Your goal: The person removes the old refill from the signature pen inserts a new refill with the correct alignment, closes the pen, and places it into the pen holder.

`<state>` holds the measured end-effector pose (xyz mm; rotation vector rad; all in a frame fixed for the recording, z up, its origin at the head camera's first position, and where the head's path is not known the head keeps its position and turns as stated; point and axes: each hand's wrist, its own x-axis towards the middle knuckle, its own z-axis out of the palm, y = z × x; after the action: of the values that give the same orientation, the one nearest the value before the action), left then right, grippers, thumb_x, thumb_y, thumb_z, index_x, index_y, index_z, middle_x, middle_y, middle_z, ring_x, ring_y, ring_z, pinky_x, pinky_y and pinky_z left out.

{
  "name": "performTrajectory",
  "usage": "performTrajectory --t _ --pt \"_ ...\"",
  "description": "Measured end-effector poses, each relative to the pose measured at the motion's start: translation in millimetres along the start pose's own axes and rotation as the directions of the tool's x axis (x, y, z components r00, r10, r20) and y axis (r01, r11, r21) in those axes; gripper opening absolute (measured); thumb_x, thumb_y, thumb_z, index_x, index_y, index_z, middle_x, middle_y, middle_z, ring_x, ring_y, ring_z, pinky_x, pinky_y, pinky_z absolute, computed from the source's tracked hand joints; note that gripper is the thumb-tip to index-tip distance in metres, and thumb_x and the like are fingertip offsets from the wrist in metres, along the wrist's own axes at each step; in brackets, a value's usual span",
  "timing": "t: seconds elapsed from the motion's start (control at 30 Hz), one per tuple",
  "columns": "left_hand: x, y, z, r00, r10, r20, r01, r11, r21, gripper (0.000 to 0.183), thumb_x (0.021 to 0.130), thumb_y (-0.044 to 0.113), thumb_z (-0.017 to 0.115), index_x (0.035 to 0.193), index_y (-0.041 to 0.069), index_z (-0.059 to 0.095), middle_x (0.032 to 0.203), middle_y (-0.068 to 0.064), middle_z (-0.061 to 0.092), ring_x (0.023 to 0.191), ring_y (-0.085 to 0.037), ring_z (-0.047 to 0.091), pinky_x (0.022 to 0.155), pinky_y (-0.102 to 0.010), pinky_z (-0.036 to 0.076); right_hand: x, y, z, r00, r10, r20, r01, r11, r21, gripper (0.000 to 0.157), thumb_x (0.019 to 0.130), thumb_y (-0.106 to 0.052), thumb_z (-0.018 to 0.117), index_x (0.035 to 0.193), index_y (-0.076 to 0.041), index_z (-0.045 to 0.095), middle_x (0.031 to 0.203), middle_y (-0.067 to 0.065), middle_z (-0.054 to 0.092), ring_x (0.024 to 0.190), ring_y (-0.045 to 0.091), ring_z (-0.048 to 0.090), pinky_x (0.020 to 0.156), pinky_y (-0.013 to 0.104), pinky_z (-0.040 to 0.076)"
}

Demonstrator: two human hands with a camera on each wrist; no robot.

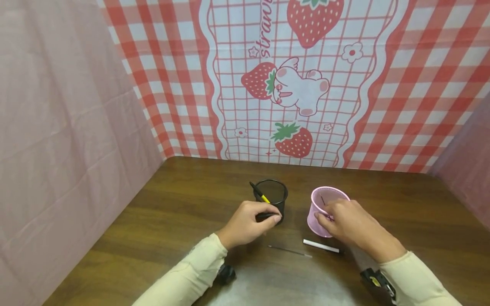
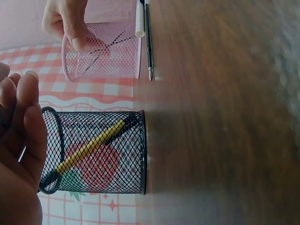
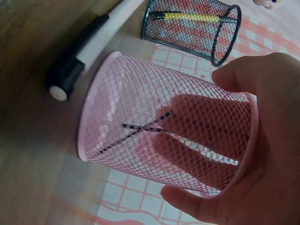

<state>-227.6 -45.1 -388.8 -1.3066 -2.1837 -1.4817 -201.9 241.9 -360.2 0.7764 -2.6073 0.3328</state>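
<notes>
My left hand [image 1: 250, 221] hovers at the front of the black mesh pen cup [image 2: 96, 180], fingers curled and fingertips right by the rim. Dark colour shows between thumb and forefinger in the head view; I cannot tell whether a thing is held there. A yellow-and-black pen [image 2: 91, 146] leans inside that cup. My right hand [image 1: 350, 223] grips the pink mesh cup [image 3: 117, 75] at its rim, several fingers inside behind the mesh and the thumb outside. Thin dark sticks [image 3: 147, 127], one partly white, cross inside the pink cup.
On the wooden table [image 1: 183, 199], a white marker with a black cap [image 1: 320, 245] lies in front of the pink cup. A slim pen refill [image 1: 289, 251] is left of it. A strawberry-print checked cloth [image 1: 183, 106] hangs behind, with pink cloth [image 1: 76, 127] on the left.
</notes>
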Motion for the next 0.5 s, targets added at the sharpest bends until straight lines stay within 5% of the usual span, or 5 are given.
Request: performTrajectory --t 0.5 --pt "0.1 -1.1 -0.3 1.000 -0.007 0.013 0.007 1.000 -0.002 0.009 0.095 0.012 0.070 0.102 0.009 0.074 0.079 -0.001 0.068 0.053 0.002 0.058 0.050 -0.023 0.054 -1.4 -2.2 -2.6 0.997 0.069 0.042 -0.068 0.997 -0.025 0.042 0.088 -0.027 0.072 0.058 -0.027 0.044 0.053 -0.016 0.034 0.050 0.009 0.037 0.048 0.032 0.034"
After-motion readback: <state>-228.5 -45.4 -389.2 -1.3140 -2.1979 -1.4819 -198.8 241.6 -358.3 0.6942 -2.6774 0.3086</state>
